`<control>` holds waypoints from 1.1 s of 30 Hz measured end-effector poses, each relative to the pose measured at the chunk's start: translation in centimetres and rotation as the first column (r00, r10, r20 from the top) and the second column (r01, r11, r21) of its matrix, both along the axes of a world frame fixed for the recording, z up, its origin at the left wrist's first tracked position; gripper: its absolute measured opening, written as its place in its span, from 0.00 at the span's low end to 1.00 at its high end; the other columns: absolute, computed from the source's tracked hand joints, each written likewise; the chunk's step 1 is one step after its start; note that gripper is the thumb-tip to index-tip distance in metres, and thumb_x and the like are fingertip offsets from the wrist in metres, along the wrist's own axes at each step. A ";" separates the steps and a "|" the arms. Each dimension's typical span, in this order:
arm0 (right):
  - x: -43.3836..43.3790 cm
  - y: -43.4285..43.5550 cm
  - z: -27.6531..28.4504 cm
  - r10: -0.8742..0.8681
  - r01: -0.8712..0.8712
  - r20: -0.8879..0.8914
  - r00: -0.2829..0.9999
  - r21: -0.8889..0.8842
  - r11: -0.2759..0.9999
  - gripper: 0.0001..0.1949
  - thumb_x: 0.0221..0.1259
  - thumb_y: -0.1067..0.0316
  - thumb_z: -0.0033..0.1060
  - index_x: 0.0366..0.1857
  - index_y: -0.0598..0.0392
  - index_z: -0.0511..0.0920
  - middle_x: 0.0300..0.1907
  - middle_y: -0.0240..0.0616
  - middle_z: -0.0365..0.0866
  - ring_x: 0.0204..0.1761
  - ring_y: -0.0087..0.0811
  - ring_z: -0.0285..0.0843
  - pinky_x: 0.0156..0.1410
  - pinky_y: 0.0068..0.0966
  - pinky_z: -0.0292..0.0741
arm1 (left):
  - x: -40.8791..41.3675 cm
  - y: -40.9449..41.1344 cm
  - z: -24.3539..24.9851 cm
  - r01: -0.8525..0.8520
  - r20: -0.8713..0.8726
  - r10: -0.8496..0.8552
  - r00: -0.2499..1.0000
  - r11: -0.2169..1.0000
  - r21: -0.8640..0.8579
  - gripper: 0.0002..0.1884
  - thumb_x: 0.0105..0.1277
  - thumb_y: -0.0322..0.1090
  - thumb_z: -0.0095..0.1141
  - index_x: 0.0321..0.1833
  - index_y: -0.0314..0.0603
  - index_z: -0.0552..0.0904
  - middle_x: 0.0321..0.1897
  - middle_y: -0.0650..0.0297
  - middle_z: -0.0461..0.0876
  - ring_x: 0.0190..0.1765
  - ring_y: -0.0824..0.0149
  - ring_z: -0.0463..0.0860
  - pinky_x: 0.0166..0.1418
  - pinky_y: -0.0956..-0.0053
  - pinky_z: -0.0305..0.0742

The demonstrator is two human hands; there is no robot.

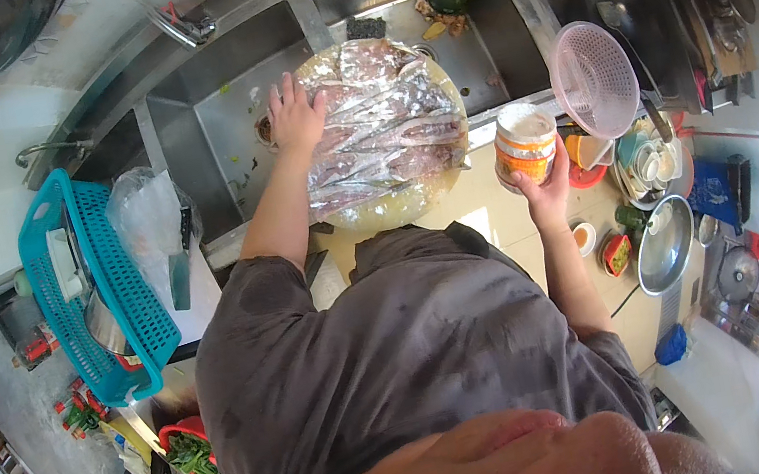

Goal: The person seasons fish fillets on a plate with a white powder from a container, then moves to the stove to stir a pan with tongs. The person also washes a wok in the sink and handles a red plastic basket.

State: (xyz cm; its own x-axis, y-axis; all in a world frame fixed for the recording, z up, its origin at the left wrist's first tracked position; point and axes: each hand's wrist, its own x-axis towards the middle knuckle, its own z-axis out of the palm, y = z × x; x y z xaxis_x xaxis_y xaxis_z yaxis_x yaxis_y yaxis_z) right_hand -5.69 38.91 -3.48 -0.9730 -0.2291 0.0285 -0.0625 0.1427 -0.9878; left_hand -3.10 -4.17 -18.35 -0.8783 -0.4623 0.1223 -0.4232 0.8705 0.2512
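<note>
Several split, opened-out fish (394,101) lie side by side on a round yellowish board (376,216), dusted with white powder in patches. The board rests across the front of two steel sink basins. My left hand (299,115) lies flat at the board's left edge, beside the fish, thumb spread and nothing gripped. Off the board's right side, my right hand (547,186) is wrapped around a plastic jar (525,154) with an orange label. The jar is uncapped, and pale powder shows at its mouth.
A pink colander (594,81) stands right of the sink (512,38). At left are a teal basket (66,292) and a cleaver (181,272) on a white surface. Stacked bowls (652,162) and a steel basin (665,246) are at right. A faucet (187,33) hangs over the left basin.
</note>
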 end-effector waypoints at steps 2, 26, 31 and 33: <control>-0.2 -0.1 -0.2 0.001 -0.001 0.003 1.000 -0.003 1.000 0.47 0.48 0.65 0.77 0.72 0.62 0.53 0.66 0.44 0.66 0.66 0.36 0.67 0.70 0.35 0.68 | -1.6 1.1 2.8 -0.102 0.146 0.088 0.985 0.991 0.092 0.33 0.70 0.59 0.44 0.68 0.41 0.74 0.76 0.54 0.60 0.77 0.48 0.57 0.77 0.40 0.45; 3.1 6.4 0.8 0.044 -0.044 -0.005 0.999 -0.108 0.993 0.53 0.48 0.58 0.81 0.74 0.60 0.49 0.69 0.43 0.62 0.70 0.36 0.62 0.73 0.36 0.63 | -4.5 19.2 5.0 0.614 0.028 -0.614 0.789 0.786 -0.064 0.41 0.71 0.63 0.41 0.75 0.35 0.59 0.78 0.51 0.54 0.81 0.54 0.48 0.82 0.51 0.37; 1.3 11.3 0.0 -0.105 0.034 -0.228 0.968 -0.297 0.954 0.52 0.46 0.57 0.81 0.73 0.58 0.52 0.68 0.44 0.62 0.70 0.37 0.62 0.72 0.36 0.64 | -2.3 20.9 6.7 0.477 0.016 -0.484 0.875 0.867 0.146 0.40 0.73 0.60 0.41 0.76 0.34 0.57 0.80 0.53 0.48 0.82 0.57 0.45 0.82 0.54 0.40; 0.4 12.6 -0.1 -0.110 0.030 -0.344 0.932 -0.231 0.973 0.53 0.45 0.54 0.81 0.73 0.58 0.51 0.69 0.44 0.60 0.70 0.38 0.61 0.73 0.37 0.63 | 0.1 21.8 8.9 0.394 -0.237 -0.342 0.909 0.891 0.227 0.31 0.72 0.51 0.48 0.70 0.34 0.67 0.72 0.49 0.64 0.75 0.50 0.60 0.77 0.55 0.55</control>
